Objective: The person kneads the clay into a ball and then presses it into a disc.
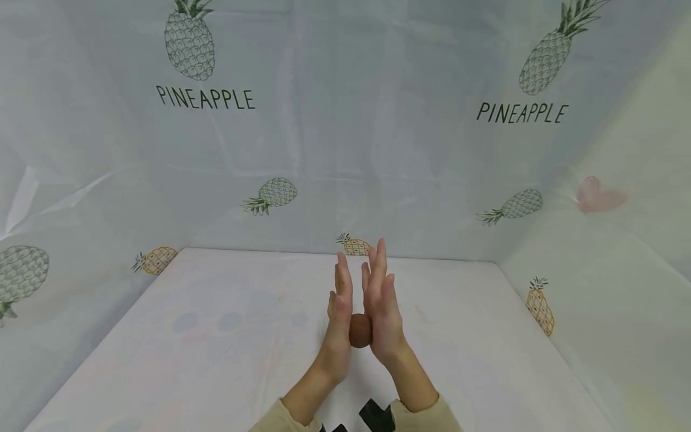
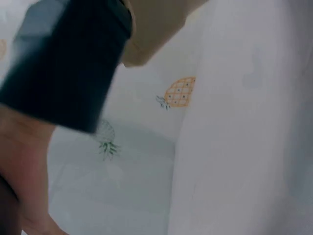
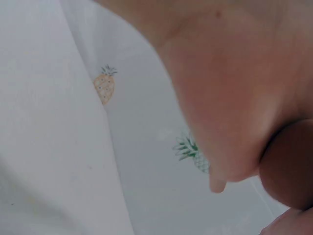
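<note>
A smooth brown ball [image 1: 360,330] is held between two upright palms above the white table. My left hand [image 1: 338,321] presses it from the left, its fingers straight and pointing up and away. From the other side the palm of my right hand [image 1: 384,318] touches it, fingers likewise extended. In the right wrist view the ball [image 3: 291,166] shows large at the right edge, against the skin of a palm. Only a dark sliver of the ball [image 2: 7,210] appears at the lower left of the left wrist view.
The white table [image 1: 216,348] spreads below the hands. Behind it hangs a pale sheet [image 1: 356,120] printed with pineapples, which also lines both sides. Black wrist gear [image 1: 376,415] sits by the beige right sleeve [image 1: 426,417].
</note>
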### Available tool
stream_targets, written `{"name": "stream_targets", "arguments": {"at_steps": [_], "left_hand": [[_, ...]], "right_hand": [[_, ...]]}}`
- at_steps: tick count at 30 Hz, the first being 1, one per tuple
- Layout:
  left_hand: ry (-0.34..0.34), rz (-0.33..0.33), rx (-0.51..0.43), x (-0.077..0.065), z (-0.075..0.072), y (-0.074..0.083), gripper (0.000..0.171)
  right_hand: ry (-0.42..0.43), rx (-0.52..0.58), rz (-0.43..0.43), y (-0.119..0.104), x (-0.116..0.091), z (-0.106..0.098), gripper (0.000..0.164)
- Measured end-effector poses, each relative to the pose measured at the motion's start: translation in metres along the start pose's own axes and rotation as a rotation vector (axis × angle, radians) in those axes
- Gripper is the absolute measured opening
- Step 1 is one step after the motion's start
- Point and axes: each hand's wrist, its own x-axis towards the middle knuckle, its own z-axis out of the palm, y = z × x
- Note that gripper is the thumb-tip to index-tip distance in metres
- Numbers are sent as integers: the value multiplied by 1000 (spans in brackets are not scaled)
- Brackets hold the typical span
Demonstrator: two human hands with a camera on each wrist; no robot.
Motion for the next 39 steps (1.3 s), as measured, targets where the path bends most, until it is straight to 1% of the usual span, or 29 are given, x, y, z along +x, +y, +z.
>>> {"name": "stream_targets", "arguments": {"at_steps": [3,9,13,16,19,21,24,26,29,33,35,39], "left_hand": [[1,18,10,-1,0,3,65],[34,51,46,2,-7,3,68],[67,49,36,7,-16,2,71],[100,34,5,12,-22,2,71],[123,21,17,15,-26,0,71],[127,6,32,16,-26,-2,70],[112,-9,64,15,-22,-6,70],[94,-12,63,14,-18,-7,69],[72,2,57,10,-12,-8,68],[56,14,56,7,-8,-9,65],[54,19,72,6,-7,-7,65],[67,37,102,6,-11,-1,68]], "right_hand": [[-1,11,21,5,1,-1,65],[-57,16,73,17,2,3,66],[-91,19,88,21,1,9,65],[-116,23,90,20,-1,14,63],[-129,16,78,16,-2,18,62],[-126,4,61,13,-4,19,62],[-100,-14,29,10,-5,18,62],[-71,-23,18,9,-5,17,62],[-41,-41,13,10,-4,13,61],[-25,-47,22,13,-2,8,61],[-25,-39,34,16,0,7,61],[-54,-16,77,24,2,6,63]]}}
